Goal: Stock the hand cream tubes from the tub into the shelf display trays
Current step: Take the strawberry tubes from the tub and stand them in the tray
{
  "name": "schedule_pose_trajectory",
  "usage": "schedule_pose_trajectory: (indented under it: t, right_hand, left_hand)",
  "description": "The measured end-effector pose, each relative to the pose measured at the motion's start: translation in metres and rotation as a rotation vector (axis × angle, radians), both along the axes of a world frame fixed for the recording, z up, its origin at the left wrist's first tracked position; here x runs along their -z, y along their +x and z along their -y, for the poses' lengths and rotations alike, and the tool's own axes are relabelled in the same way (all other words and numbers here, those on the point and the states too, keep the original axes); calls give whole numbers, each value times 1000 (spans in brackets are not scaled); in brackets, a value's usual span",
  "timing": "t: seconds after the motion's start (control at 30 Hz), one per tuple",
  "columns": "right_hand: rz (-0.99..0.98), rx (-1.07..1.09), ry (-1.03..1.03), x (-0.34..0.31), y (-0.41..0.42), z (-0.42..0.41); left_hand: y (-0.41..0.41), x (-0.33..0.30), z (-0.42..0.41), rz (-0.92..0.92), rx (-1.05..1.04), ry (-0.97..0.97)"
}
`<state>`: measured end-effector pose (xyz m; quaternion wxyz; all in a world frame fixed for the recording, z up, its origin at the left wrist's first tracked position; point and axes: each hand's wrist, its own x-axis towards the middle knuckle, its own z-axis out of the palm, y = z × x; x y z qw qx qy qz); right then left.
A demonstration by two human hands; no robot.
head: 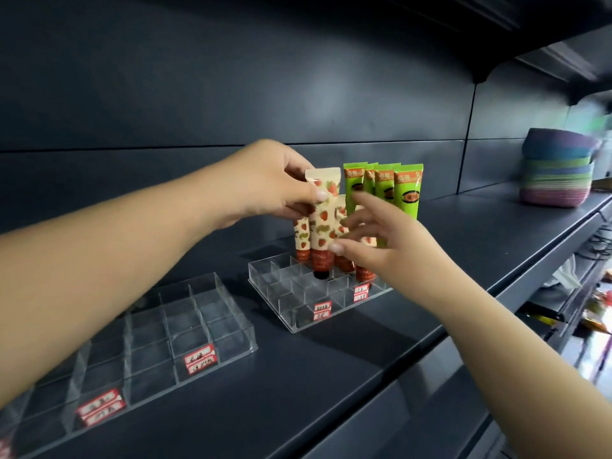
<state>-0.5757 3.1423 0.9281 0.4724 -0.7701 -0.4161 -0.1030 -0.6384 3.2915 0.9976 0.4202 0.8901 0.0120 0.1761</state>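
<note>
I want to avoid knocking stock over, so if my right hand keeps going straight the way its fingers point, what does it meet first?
Probably the strawberry tube that the left hand pinches near its top; the right hand has its fingertips already beside it. Past that stand more strawberry tubes, and the green tubes behind, though depth is hard to judge.

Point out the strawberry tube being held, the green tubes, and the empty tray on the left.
strawberry tube (323, 223), head view, middle of its printed body
green tubes (408, 190), head view, label of the rightmost tube
empty tray (185, 321), head view, a clear divider near its middle
</note>
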Motion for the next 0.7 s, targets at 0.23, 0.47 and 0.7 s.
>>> schedule_pose_trajectory:
  t: [0.23,0.47,0.7]
  right_hand:
    - [-101,-232,-231,33,11,38]
    - [189,-246,-274,66,19,42]
    - [334,-211,-193,75,18,40]
  left_hand:
    - [24,9,-18,81,-136,-1]
    - [43,26,-22,123,-188,97]
    - [56,43,-20,82,-191,198]
